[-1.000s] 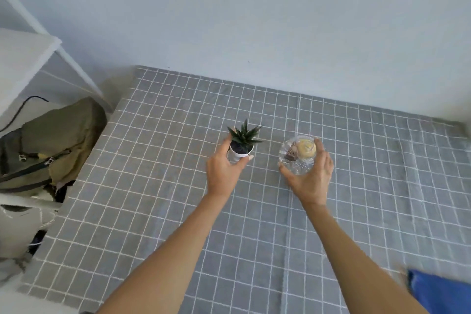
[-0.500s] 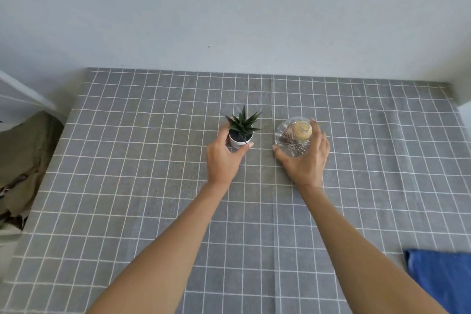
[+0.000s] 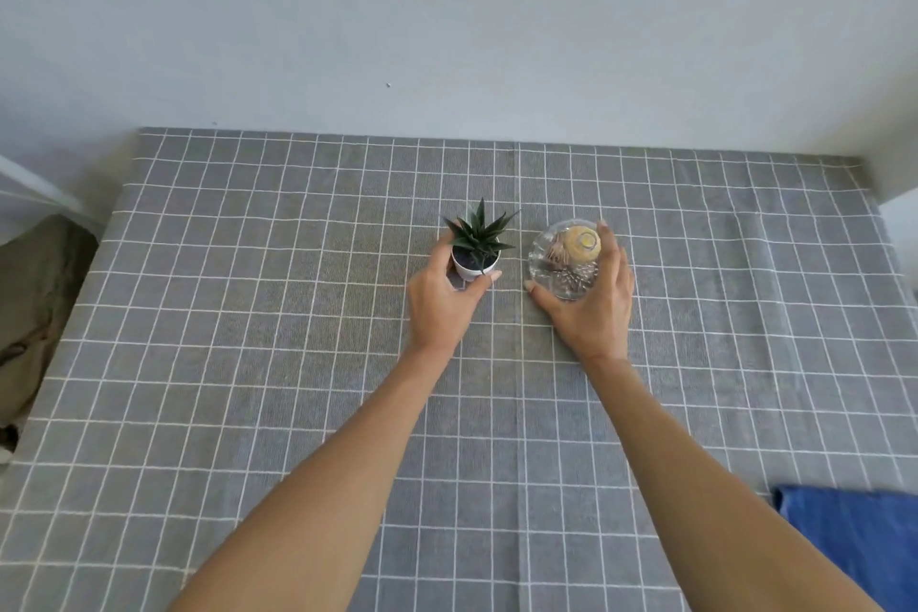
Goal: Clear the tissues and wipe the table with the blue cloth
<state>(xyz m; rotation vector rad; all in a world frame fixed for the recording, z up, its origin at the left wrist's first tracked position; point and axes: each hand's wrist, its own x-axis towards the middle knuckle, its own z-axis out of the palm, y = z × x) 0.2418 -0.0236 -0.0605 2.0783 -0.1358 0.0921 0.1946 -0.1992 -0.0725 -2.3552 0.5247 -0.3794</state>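
Observation:
The table (image 3: 248, 313) wears a grey cloth with a white grid. In its middle stands a small white pot with a spiky green plant (image 3: 478, 250), and my left hand (image 3: 442, 298) is wrapped around the pot's near side. Just to the right sits a clear glass dish (image 3: 566, 258) holding a yellow round thing and small metal clips; my right hand (image 3: 591, 308) grips it from the near and right sides. The blue cloth (image 3: 854, 542) lies folded at the table's near right corner, partly cut off by the frame edge. No tissues are in view.
A pale wall (image 3: 447, 15) runs along the table's far edge. An olive bag (image 3: 35, 313) sits off the table's left side beside a white frame (image 3: 35, 189). A white surface (image 3: 899, 214) adjoins the far right corner.
The view has swung right and levelled, so the bag and shelf slid off to the left. Both hands keep their hold on the plant pot and the glass dish in the table's middle.

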